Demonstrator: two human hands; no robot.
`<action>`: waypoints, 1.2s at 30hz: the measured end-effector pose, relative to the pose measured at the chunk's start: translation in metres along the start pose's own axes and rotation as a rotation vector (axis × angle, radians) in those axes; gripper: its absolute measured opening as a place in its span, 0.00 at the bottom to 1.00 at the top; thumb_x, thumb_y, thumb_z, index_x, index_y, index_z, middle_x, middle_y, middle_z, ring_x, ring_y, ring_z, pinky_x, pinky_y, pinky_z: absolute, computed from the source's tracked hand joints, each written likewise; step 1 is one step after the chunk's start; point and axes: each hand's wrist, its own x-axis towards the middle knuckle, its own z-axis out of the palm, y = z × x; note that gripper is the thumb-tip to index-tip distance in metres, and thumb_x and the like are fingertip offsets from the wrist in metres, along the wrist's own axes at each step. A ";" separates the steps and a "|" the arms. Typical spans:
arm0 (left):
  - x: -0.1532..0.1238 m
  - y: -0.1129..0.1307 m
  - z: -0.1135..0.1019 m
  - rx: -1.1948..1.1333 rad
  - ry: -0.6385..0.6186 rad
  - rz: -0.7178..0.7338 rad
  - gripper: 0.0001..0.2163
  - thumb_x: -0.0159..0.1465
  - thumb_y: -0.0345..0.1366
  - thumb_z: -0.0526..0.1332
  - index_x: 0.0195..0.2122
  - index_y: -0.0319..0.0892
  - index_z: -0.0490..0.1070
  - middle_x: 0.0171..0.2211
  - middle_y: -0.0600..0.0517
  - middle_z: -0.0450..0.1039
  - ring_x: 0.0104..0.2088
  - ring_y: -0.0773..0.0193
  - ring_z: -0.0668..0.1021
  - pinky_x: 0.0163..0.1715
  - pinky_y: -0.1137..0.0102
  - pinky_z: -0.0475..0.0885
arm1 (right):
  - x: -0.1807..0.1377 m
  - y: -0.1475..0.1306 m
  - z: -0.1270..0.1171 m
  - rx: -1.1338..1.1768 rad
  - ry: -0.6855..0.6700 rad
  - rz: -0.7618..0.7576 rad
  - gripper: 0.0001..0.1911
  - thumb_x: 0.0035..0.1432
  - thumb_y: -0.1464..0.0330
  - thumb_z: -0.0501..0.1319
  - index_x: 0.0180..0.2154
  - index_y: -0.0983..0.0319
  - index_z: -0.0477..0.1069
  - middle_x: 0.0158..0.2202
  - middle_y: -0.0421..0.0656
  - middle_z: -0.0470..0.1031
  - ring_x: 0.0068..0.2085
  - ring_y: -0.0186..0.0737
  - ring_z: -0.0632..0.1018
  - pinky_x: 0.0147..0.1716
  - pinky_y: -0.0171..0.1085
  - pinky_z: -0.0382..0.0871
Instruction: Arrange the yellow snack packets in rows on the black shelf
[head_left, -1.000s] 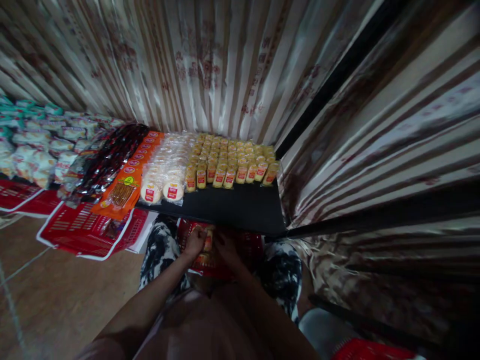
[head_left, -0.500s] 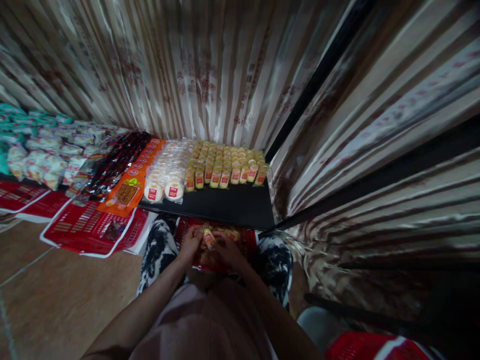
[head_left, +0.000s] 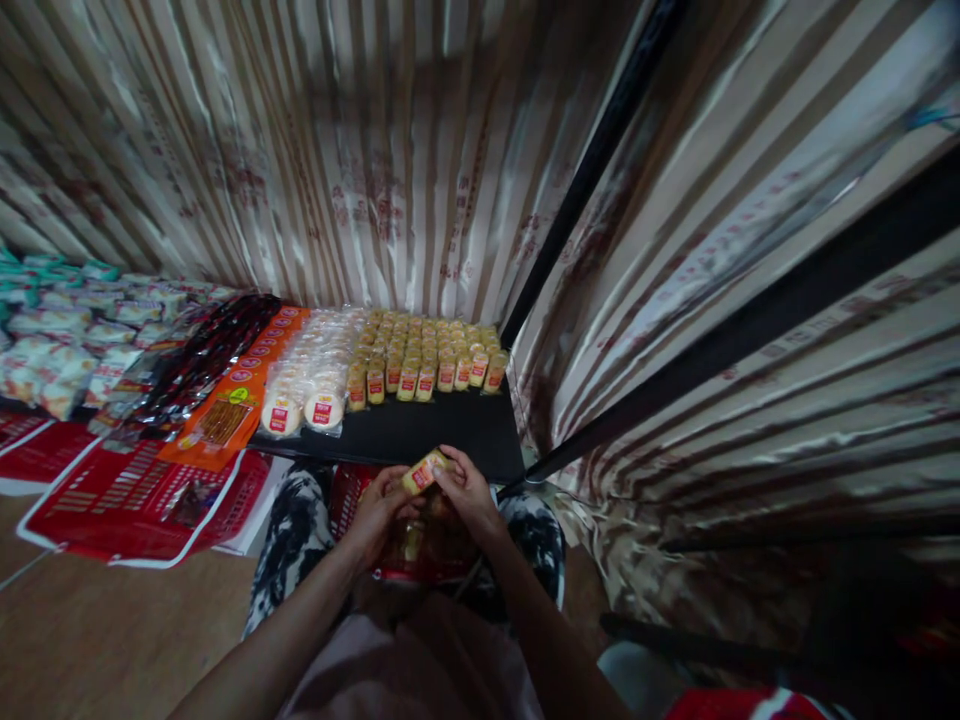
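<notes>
Between my two hands is a small yellow wrapped snack (head_left: 423,473) with a red label, tilted. My left hand (head_left: 381,508) grips its left end, and my right hand (head_left: 466,492) pinches the right end. Below them a red bag (head_left: 431,573) sits in my lap, with more yellow packets (head_left: 411,540) inside. Just ahead, on a black table (head_left: 457,433), stand rows of the same yellow packets (head_left: 409,381). Left of those rows lie round white crackers (head_left: 325,411) in clear wrappers.
Further left on the table are an orange snack bag (head_left: 225,412), dark red packets (head_left: 214,350) and white packets (head_left: 56,370). Red bags (head_left: 139,500) hang at the front edge. A striped curtain (head_left: 375,180) and black poles (head_left: 592,170) stand behind and to the right.
Both hands have lifted the yellow snack out of the bag's opening toward the table edge, and the snack has turned more sideways. The view has shifted slightly right and up.
</notes>
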 end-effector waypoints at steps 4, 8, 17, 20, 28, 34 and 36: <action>0.014 -0.006 0.019 -0.053 0.077 0.058 0.19 0.49 0.34 0.66 0.41 0.41 0.63 0.34 0.50 0.73 0.31 0.66 0.78 0.30 0.73 0.73 | 0.001 0.011 0.002 0.092 0.062 -0.008 0.25 0.43 0.62 0.64 0.44 0.60 0.62 0.38 0.45 0.76 0.38 0.41 0.78 0.37 0.39 0.73; 0.029 -0.012 0.038 -0.035 0.107 0.106 0.18 0.50 0.31 0.64 0.41 0.42 0.62 0.32 0.53 0.71 0.28 0.69 0.77 0.29 0.74 0.73 | 0.005 0.018 0.001 0.103 0.146 -0.027 0.22 0.44 0.62 0.62 0.42 0.60 0.62 0.39 0.47 0.76 0.37 0.42 0.78 0.35 0.40 0.74; 0.075 -0.012 0.069 0.311 0.103 0.135 0.15 0.51 0.29 0.62 0.41 0.41 0.66 0.31 0.54 0.68 0.23 0.73 0.72 0.21 0.77 0.69 | 0.043 0.016 -0.031 0.015 0.321 -0.174 0.20 0.45 0.62 0.61 0.41 0.61 0.64 0.37 0.46 0.76 0.37 0.40 0.77 0.39 0.40 0.72; 0.092 -0.008 0.077 0.456 0.181 0.234 0.16 0.52 0.26 0.60 0.43 0.43 0.69 0.39 0.49 0.68 0.28 0.70 0.73 0.25 0.75 0.71 | 0.065 0.011 -0.046 -0.090 0.407 -0.229 0.20 0.47 0.61 0.60 0.42 0.61 0.64 0.37 0.46 0.75 0.37 0.39 0.76 0.39 0.39 0.70; 0.136 0.003 0.110 0.396 -0.011 0.361 0.14 0.55 0.28 0.58 0.42 0.45 0.72 0.52 0.49 0.65 0.48 0.61 0.71 0.44 0.69 0.71 | 0.118 -0.006 -0.062 -0.383 0.547 -0.302 0.19 0.51 0.62 0.55 0.45 0.62 0.63 0.39 0.47 0.74 0.38 0.39 0.75 0.40 0.39 0.68; 0.162 0.004 0.118 0.420 -0.032 0.370 0.15 0.56 0.27 0.55 0.44 0.44 0.71 0.56 0.50 0.63 0.55 0.60 0.66 0.52 0.66 0.65 | 0.137 -0.012 -0.061 -0.495 0.585 -0.311 0.15 0.53 0.63 0.53 0.43 0.62 0.63 0.41 0.49 0.73 0.38 0.40 0.75 0.38 0.39 0.68; 0.167 0.004 0.118 0.459 -0.027 0.393 0.15 0.57 0.26 0.54 0.45 0.43 0.71 0.57 0.49 0.62 0.57 0.60 0.64 0.56 0.65 0.61 | 0.139 -0.012 -0.060 -0.536 0.585 -0.308 0.14 0.54 0.64 0.52 0.41 0.62 0.63 0.39 0.48 0.73 0.37 0.40 0.75 0.37 0.38 0.68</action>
